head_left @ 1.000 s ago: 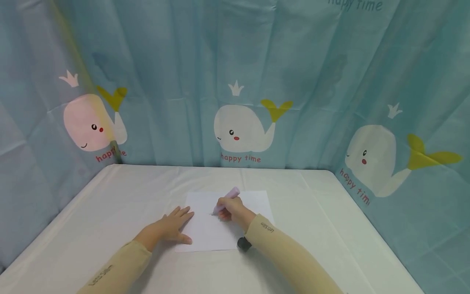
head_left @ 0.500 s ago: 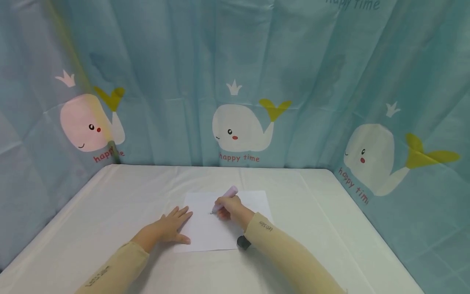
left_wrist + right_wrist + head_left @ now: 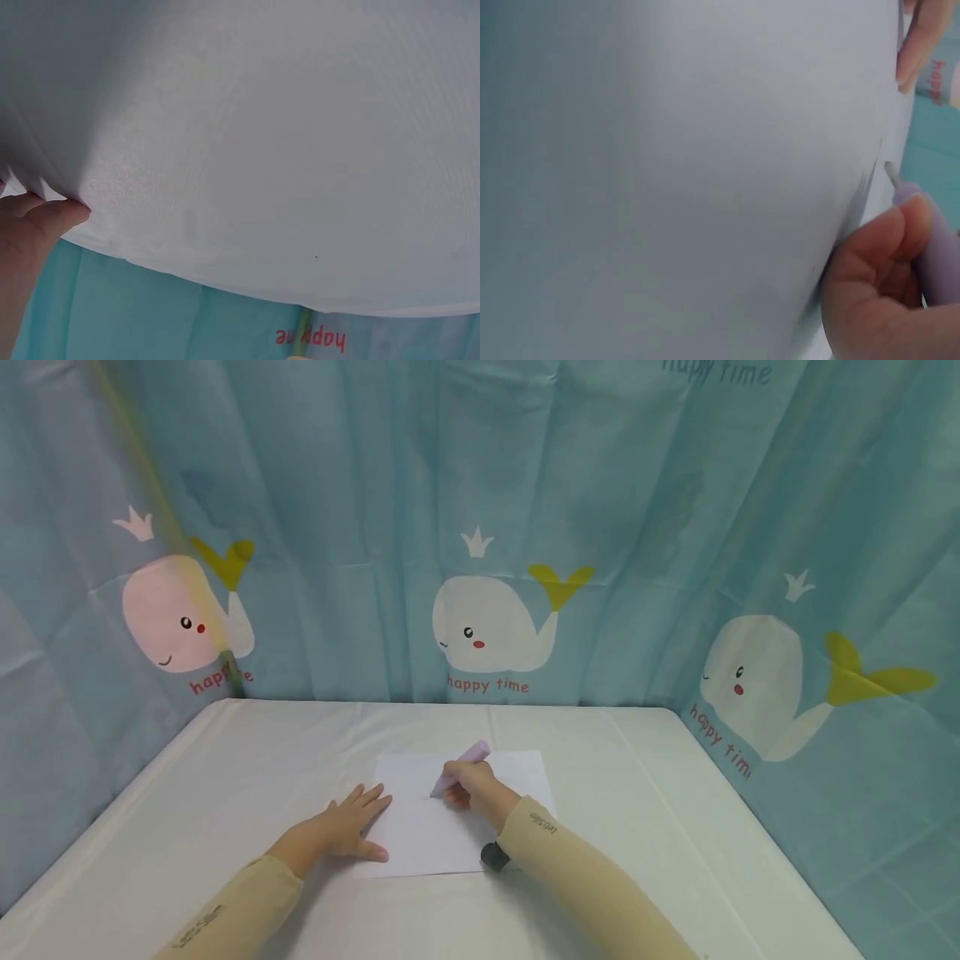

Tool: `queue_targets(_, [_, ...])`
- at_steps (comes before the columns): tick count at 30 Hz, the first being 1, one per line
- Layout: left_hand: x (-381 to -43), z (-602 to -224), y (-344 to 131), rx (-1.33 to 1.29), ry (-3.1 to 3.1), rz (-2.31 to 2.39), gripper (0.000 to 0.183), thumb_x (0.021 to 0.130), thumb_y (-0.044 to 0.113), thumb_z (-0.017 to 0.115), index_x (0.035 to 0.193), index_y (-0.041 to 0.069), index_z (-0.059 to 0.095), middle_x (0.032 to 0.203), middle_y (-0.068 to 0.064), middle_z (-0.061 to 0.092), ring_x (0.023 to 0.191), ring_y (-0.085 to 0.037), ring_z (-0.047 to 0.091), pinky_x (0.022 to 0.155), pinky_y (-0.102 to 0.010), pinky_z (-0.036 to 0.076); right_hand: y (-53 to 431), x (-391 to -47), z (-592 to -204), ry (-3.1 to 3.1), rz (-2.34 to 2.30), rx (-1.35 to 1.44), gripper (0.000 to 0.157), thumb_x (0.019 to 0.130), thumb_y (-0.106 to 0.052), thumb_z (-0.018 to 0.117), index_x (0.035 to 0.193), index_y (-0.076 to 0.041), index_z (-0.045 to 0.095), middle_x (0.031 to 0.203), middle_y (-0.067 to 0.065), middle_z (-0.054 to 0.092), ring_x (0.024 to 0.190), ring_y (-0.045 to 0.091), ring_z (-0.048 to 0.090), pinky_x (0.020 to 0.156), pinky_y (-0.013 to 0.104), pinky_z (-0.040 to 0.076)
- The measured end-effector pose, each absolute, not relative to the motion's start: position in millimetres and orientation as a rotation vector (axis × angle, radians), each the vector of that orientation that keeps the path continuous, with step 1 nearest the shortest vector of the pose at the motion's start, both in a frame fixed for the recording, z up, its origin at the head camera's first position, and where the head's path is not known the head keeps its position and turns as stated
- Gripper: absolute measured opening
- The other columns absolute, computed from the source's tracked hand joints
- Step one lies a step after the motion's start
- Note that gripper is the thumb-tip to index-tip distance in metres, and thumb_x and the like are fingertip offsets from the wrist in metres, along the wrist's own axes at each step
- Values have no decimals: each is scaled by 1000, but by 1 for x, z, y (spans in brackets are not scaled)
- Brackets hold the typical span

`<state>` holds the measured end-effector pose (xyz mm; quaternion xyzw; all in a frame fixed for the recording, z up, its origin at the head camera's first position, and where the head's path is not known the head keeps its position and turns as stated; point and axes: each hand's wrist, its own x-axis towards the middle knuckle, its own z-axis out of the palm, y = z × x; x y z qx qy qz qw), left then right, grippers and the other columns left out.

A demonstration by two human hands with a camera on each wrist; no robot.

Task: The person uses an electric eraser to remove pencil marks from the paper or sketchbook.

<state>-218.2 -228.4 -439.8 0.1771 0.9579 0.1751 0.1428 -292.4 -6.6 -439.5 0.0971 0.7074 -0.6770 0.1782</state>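
A white sheet of paper (image 3: pixel 416 847) lies on the white-covered table. My left hand (image 3: pixel 339 828) rests with spread fingers over its left edge. In my right hand (image 3: pixel 474 789) I hold a light purple marker pen (image 3: pixel 476 752) between thumb and fingers, its barrel leaning up to the right. Its thin tip points at the paper, near a small faint mark. In the right wrist view, the marker's narrow grey tip (image 3: pixel 891 172) extends past my thumb; whether it touches the paper cannot be told. The left wrist view shows only part of my left hand (image 3: pixel 30 232) at its edge.
A black round object (image 3: pixel 493 857) sits by the right sleeve at the paper's lower edge, partly hidden. The white table (image 3: pixel 637 827) extends on both sides. Behind it hangs a blue curtain (image 3: pixel 337 635) with printed whales.
The whole head view shifts slightly. My right hand and the marker move very slightly right relative to the paper. My left hand stays in place on the sheet.
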Motion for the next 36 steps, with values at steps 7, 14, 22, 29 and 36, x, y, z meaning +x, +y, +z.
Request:
queue_targets(7, [-217, -443, -229, 516, 2768, 503, 94, 75, 45, 80, 144, -3, 38, 153, -29, 24, 139, -55, 12, 100, -76, 14, -9, -294, -441, 2013, -1925, 307, 12, 79, -7, 64, 88, -1, 58, 60, 5, 57, 45, 10, 51, 45, 20, 45])
queue_targets(14, [-216, -441, -227, 524, 2755, 520, 94, 75, 43, 81, 144, -4, 38, 153, -29, 24, 139, -55, 12, 101, -76, 13, -7, -293, -441, 2014, -1883, 323, 11, 81, -7, 65, 87, -1, 58, 59, 5, 57, 45, 9, 50, 45, 19, 44])
queue_targets(22, [-217, -440, -228, 531, 2763, 538, 93, 75, 42, 81, 143, -5, 38, 153, -30, 24, 139, -55, 12, 100, -77, 13, -10, -292, -437, 2020, -1899, 305, 17, 83, -9, 66, 94, 1, 57, 62, 6, 57, 47, 10, 51, 47, 21, 46])
queue_targets(29, [-216, -440, -228, 547, 2771, 524, 92, 76, 42, 80, 143, -5, 39, 152, -30, 25, 138, -56, 13, 100, -77, 14, -7, -293, -439, 1988, -1896, 312, 13, 84, -11, 66, 88, -1, 59, 60, 5, 57, 47, 10, 51, 46, 22, 45])
queue_targets(36, [-217, -441, -229, 520, 2758, 480, 94, 77, 47, 77, 146, -2, 36, 155, -27, 22, 141, -53, 12, 103, -74, 15, -5, -296, -440, 1936, -1864, 248, 15, 85, -11, 62, 94, 1, 59, 66, 8, 59, 52, 14, 56, 49, 23, 49])
